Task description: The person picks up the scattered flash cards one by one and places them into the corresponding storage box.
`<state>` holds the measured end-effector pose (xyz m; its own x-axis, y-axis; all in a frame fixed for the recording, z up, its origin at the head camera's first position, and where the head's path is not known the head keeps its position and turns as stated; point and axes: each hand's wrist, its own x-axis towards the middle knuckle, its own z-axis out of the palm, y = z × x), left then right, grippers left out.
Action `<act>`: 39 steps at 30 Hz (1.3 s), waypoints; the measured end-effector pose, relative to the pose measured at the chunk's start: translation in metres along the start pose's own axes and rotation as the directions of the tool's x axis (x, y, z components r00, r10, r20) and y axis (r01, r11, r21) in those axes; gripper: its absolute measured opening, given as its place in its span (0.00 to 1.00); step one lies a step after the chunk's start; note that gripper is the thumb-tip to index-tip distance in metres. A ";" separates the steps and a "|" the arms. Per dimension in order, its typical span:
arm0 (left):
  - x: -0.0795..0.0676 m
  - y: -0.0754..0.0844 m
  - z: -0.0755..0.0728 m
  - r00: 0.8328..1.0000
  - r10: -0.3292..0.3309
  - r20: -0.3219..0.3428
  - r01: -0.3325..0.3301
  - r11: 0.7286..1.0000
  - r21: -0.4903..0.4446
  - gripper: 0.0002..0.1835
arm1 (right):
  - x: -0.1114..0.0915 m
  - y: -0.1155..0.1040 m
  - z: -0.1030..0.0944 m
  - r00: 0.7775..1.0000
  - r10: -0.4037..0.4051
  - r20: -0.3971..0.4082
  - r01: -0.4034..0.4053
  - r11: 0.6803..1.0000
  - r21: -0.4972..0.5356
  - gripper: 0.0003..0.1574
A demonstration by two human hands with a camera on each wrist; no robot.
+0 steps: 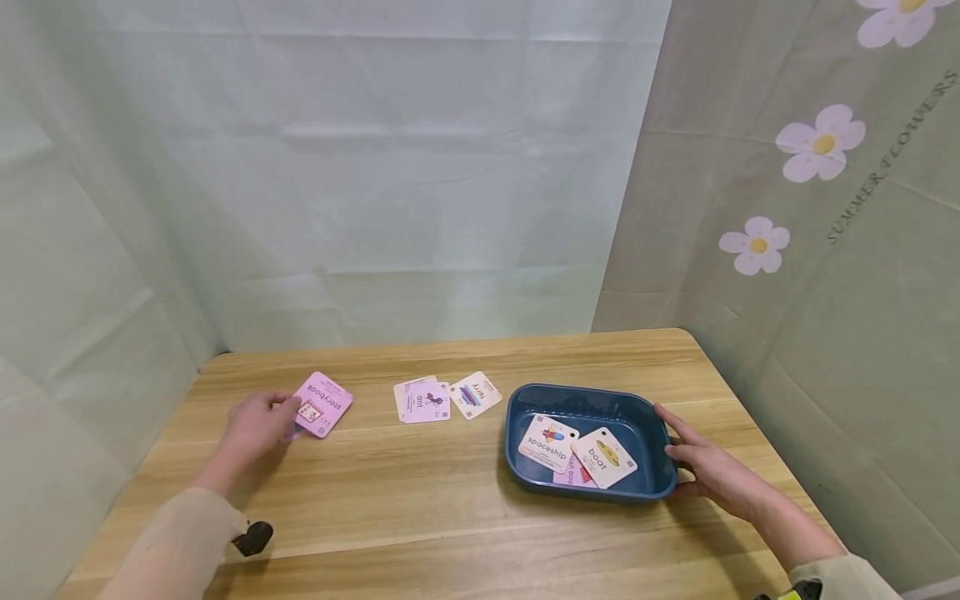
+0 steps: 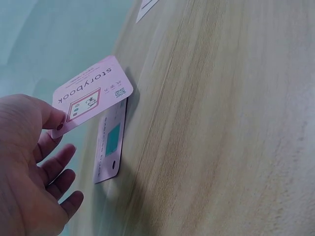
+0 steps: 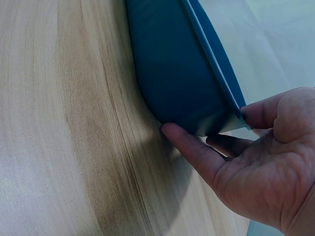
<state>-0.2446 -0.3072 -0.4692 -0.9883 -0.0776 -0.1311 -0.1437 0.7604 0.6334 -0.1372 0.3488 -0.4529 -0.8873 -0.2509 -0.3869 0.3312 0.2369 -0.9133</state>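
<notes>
My left hand (image 1: pixel 257 429) pinches a pink "storybook" card (image 1: pixel 324 405) by its holed corner, between thumb and finger. In the left wrist view that card is tilted over another pink card (image 2: pixel 110 142) with a teal picture, which it partly covers. At the other side, my right hand (image 1: pixel 708 467) grips the right end of a dark blue bin (image 1: pixel 592 492), with fingers at the rim and low on its outer wall. Inside the bin lie a "spaceship" card (image 1: pixel 546 442), a "boat" card (image 1: pixel 606 460) and a partly covered pink card (image 1: pixel 572 475).
On the wooden table (image 1: pixel 405 500), an "ant" card (image 1: pixel 426 402) overlaps another card (image 1: pixel 401 392) between the left hand and the bin. A "ferry" card (image 1: pixel 476 395) lies beside them, left of the bin. Pale curtains (image 1: pixel 412 183) stand behind the table and along both sides.
</notes>
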 end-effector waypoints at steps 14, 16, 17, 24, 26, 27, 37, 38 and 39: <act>-0.002 0.003 0.002 1.000 0.017 -0.012 -0.017 0.999 -0.029 0.35 | 0.001 -0.002 -0.001 1.000 0.009 -0.003 -0.009 1.000 -0.001 0.44; -0.001 0.003 0.002 1.000 0.022 -0.011 -0.022 0.999 -0.029 0.36 | 0.001 -0.002 -0.001 1.000 0.010 -0.005 -0.010 1.000 -0.002 0.44; -0.001 0.003 0.003 1.000 0.025 -0.010 -0.025 0.999 -0.028 0.37 | 0.001 -0.002 0.000 1.000 0.011 -0.006 -0.011 1.000 -0.003 0.44; -0.002 0.008 0.002 0.998 0.060 -0.024 -0.060 0.998 -0.021 0.38 | 0.001 -0.003 0.000 1.000 0.012 -0.008 -0.012 1.000 -0.010 0.43; -0.003 0.010 0.002 0.998 0.066 -0.023 -0.066 0.998 -0.024 0.38 | 0.001 -0.003 0.000 1.000 0.012 -0.007 -0.012 1.000 -0.012 0.43; -0.003 0.011 0.002 0.997 0.069 -0.023 -0.070 0.997 -0.026 0.37 | 0.001 -0.003 0.000 1.000 0.011 -0.006 -0.011 1.000 -0.011 0.44; -0.007 0.016 0.004 0.993 0.101 -0.058 -0.102 0.994 -0.027 0.34 | 0.002 -0.001 -0.001 1.000 0.019 -0.011 -0.019 1.000 -0.009 0.43; -0.007 0.016 0.004 0.993 0.100 -0.058 -0.101 0.994 -0.029 0.34 | 0.002 -0.002 -0.001 1.000 0.019 -0.010 -0.019 1.000 -0.010 0.44; -0.007 0.016 0.004 0.994 0.098 -0.057 -0.100 0.995 -0.031 0.34 | 0.002 -0.002 -0.001 1.000 0.019 -0.011 -0.019 1.000 -0.011 0.44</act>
<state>-0.2395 -0.2918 -0.4614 -0.9989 -0.0396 -0.0249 -0.0461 0.7443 0.6663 -0.1396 0.3486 -0.4520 -0.8843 -0.2360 -0.4030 0.3449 0.2518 -0.9042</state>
